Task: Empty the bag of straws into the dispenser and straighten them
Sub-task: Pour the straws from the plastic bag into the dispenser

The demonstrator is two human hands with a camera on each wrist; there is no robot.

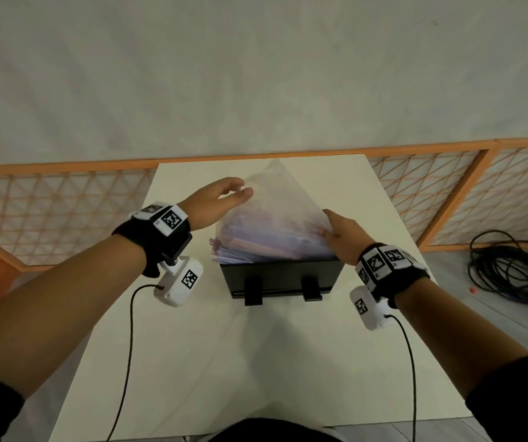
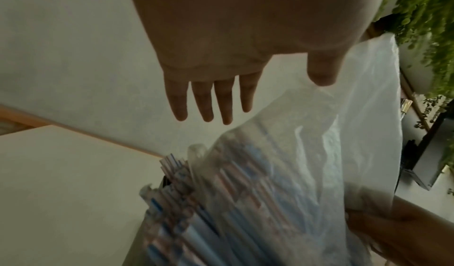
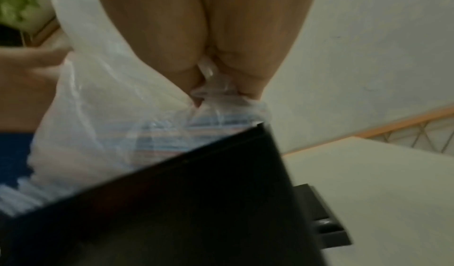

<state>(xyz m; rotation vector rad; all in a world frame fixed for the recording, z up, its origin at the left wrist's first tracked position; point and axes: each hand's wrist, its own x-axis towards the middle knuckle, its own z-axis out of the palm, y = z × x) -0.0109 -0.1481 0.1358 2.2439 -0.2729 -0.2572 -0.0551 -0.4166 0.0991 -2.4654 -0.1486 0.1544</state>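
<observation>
A clear plastic bag [image 1: 283, 202] rises in a peak over the black dispenser box [image 1: 280, 275] on the white table [image 1: 224, 362]. Wrapped straws [image 1: 256, 247] with blue and pink stripes lie piled in the box, their ends poking past its left rim; part of the pile is still inside the bag [image 2: 307, 163]. My right hand [image 1: 339, 232] pinches the bag's right corner [image 3: 211, 89] between thumb and fingers. My left hand [image 1: 224, 199] hovers at the bag's upper left with fingers [image 2: 203, 103] straight and spread, gripping nothing.
The dispenser [image 3: 196, 202] has two black feet [image 1: 253, 290] facing me. An orange-framed lattice fence [image 1: 49, 212] runs behind the table. A coil of dark cable [image 1: 517, 269] lies on the floor at the right. Green foliage [image 2: 425, 27] hangs nearby.
</observation>
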